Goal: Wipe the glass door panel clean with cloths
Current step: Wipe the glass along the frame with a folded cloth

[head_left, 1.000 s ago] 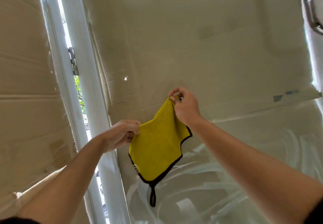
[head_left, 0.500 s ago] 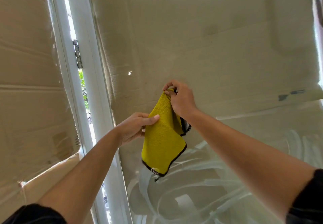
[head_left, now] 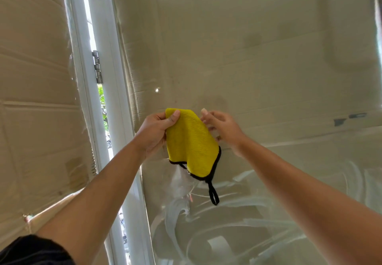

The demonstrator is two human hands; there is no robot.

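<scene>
1. Head view. Yellow cloth [head_left: 191,140]: folded, held before glass door panel [head_left: 268,68], above white smears [head_left: 227,223].
2. Left hand [head_left: 154,132]: pinches cloth's top corner.
3. Right hand [head_left: 224,129]: at cloth's right edge; grip cannot be told.
4. Step, judged: readying cloth; next, press it onto smears.

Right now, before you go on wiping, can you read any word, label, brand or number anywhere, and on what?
No text can be read in this view.
yellow microfibre cloth: no print shows; a pale scrap at its lower hem, perhaps a tag, is too small and blurred to read.
grey marks on the right of the glass door panel: no letters show.
door hinge: no marking shows.
</scene>
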